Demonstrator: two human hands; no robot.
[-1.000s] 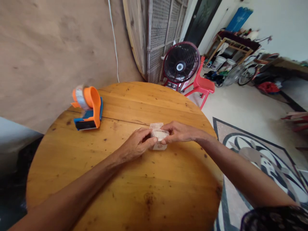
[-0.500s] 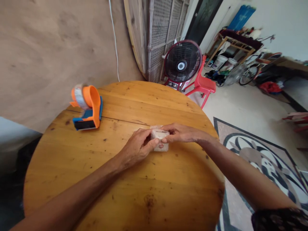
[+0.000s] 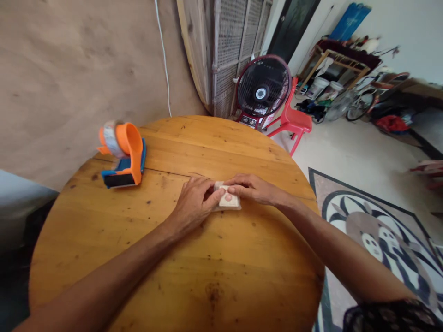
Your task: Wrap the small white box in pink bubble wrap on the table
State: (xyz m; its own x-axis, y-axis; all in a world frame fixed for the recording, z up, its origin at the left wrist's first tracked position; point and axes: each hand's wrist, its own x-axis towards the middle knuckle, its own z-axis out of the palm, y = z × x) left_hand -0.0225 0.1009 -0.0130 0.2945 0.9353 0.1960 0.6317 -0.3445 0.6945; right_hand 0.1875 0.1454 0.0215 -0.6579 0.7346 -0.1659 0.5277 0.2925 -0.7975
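A small pale box-shaped packet (image 3: pixel 229 200) in clear plastic wrap rests on the round wooden table (image 3: pixel 173 286), with a pinkish round mark on its near face. My left hand (image 3: pixel 197 197) grips its left side, thumb pressed on the top edge. From the other side my right hand (image 3: pixel 253 188) holds it, its thumb also on top and its fingers curled behind. Parts of the packet's far side are hidden under the fingers.
An orange and blue tape dispenser (image 3: pixel 123 156) with a tape roll stands at the table's left rear. Beyond the table are a fan (image 3: pixel 262 92) and a red plastic chair (image 3: pixel 297 120). A panda-patterned floor design (image 3: pixel 377 240) lies to the right.
The packet's top has been pressed down flatter, and its pale face now tilts up toward me. Both hands have shifted slightly left and away from me with it.
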